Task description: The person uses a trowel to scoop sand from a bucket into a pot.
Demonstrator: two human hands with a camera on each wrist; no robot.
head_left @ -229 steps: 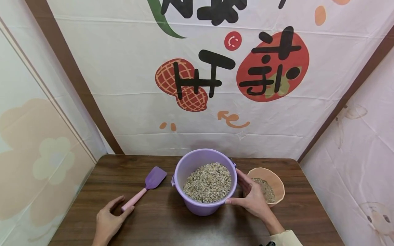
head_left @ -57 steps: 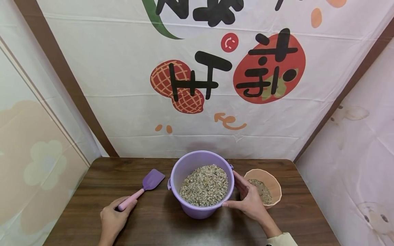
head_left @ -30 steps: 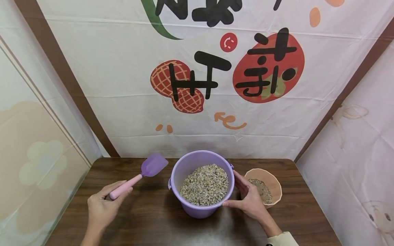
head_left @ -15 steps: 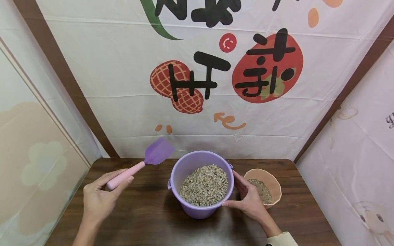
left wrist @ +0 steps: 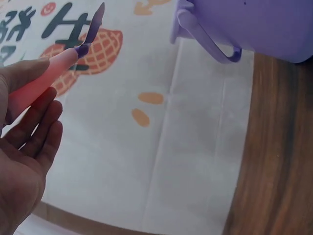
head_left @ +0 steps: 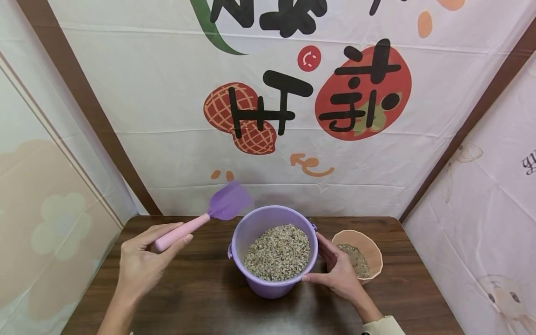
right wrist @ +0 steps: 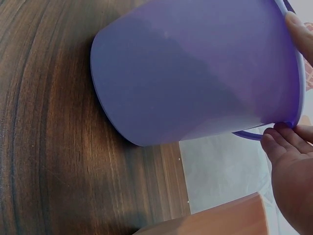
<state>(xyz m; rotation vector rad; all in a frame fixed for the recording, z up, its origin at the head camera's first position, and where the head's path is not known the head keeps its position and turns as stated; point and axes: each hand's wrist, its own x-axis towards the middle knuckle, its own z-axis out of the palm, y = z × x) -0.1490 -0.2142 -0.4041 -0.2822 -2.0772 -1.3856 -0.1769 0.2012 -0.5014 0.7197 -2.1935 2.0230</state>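
My left hand (head_left: 142, 260) holds a toy shovel (head_left: 184, 231) by its pink handle, thumb and fingers around it. The purple blade tilts up to the right, above the table's back edge in the head view and just left of the bucket. The left wrist view shows the shovel (left wrist: 58, 66) nearly edge-on. A purple bucket (head_left: 270, 289) stands upright mid-table, part filled with coarse gravel (head_left: 278, 255). With thumb and fingers spread along its right rim, my right hand (head_left: 341, 274) grips the bucket; in the right wrist view the fingers lie by the bucket's handle (right wrist: 247, 135).
An orange faceted bowl (head_left: 370, 244) with some gravelly sand in it stands right of the bucket, partly behind my right hand. A printed cloth (head_left: 184, 158) hangs along the table's back edge, with more cloth at both sides. The wooden table (head_left: 209, 298) runs underneath.
My left hand has closed on the shovel handle, lifted it off the table and swung the blade up and right toward the bucket. The right hand stays on the bucket.
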